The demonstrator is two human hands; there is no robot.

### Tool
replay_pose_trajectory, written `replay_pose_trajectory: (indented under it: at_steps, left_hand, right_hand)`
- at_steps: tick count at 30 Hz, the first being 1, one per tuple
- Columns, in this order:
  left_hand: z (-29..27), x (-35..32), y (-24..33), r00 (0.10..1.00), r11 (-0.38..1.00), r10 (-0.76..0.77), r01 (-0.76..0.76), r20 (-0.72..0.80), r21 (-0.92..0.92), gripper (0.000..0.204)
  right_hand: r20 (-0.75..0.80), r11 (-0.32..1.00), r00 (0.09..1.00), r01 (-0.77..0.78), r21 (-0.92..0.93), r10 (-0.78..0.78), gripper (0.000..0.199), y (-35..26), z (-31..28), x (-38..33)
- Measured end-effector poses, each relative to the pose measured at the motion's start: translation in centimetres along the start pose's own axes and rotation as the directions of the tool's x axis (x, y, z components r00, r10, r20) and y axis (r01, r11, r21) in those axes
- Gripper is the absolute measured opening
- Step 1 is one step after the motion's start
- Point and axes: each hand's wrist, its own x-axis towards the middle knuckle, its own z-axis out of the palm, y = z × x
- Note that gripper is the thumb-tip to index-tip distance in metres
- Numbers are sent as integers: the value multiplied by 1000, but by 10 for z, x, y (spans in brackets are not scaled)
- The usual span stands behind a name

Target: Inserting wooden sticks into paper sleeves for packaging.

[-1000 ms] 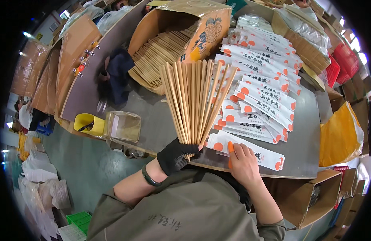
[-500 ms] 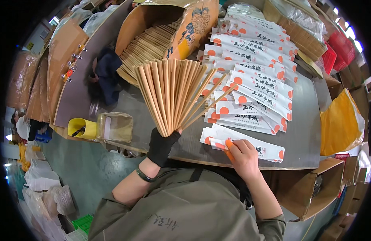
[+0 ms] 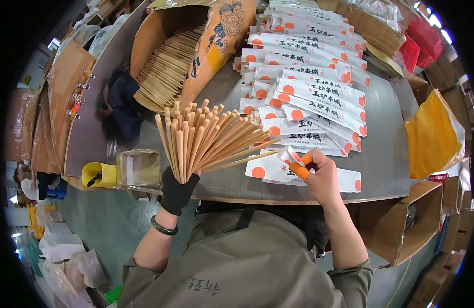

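Observation:
My left hand (image 3: 179, 191), in a black glove, grips the lower ends of a thick bundle of wooden chopsticks (image 3: 196, 146), which fan out upward and to the right. A couple of them stick out sideways, their tips close to my right hand (image 3: 319, 172). Orange covers are on the fingers of that hand, which pinch the end of a white paper chopstick sleeve (image 3: 288, 155); most of this sleeve is hidden behind the hand. Under it on the table lie a few flat white sleeves with orange dots (image 3: 270, 171). Whether the tips are inside the held sleeve, I cannot tell.
Overlapping rows of white sleeves (image 3: 319, 95) cover the table's (image 3: 388, 149) middle right. An open carton (image 3: 216, 66) of chopsticks lies behind the bundle. At the left edge are a yellow container (image 3: 101, 175), a clear box (image 3: 139, 168) and dark cloth (image 3: 123, 105). A cardboard box (image 3: 409, 220) stands below right.
The chopstick bundle has tilted, its tips now toward me and to the right. My right hand has lifted a sleeve end off the small stack, bringing it to the protruding tips.

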Motion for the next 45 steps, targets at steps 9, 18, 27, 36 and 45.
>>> replay_pose_trajectory:
  at_steps: [9,18,27,36,45]
  left_hand:
    - [-11,8,-8,999,999,1,-3,32,47,40]
    - [-37,28,-8,986,973,120,-140,113,185,40]
    - [35,43,44,997,897,-79,78,17,-434,16]
    - [48,60,17,989,994,36,-50,-147,-96,30]
    - [43,70,20,954,981,190,-192,-234,16,31]
  right_hand:
    - [13,1000,1000,-19,-20,19,21,-9,-6,-3]
    - [47,992,997,74,-107,-69,15,-7,-13,-5]
    - [-230,724,742,453,-521,-630,12,-28,-9,15]
    - [296,329,745,565,-757,-598,10,-47,-30,21]
    - [239,430,752,573,-698,-614,12,-47,-18,30]
